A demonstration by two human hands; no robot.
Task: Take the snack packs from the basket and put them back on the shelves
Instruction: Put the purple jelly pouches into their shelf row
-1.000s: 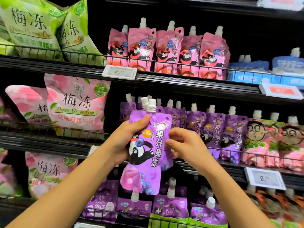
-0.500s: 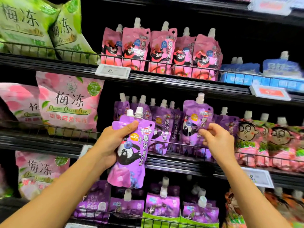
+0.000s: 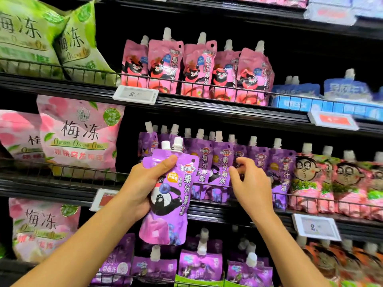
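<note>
- A glossy purple spouted jelly pouch, soft foil with white screw caps, is held upright in the left hand, thumb pressed across its top; two caps suggest a second pouch behind.
- The right hand holds nothing, fingers loosely curled at the row of matching purple pouches on the black wire-fronted shelf.
- Shelving is judged partly done; the held stock is left, and no basket is seen.

**Glossy film, dark wire, white plastic**

The purple pouch is smooth, shiny plastic film, lightly creased, with ribbed white plastic caps. The pink pouches above share the same glossy film. The large pink bag looks softer and more satin. The shelf rail is thin dark metal wire. The price tag is matt white plastic.
</note>
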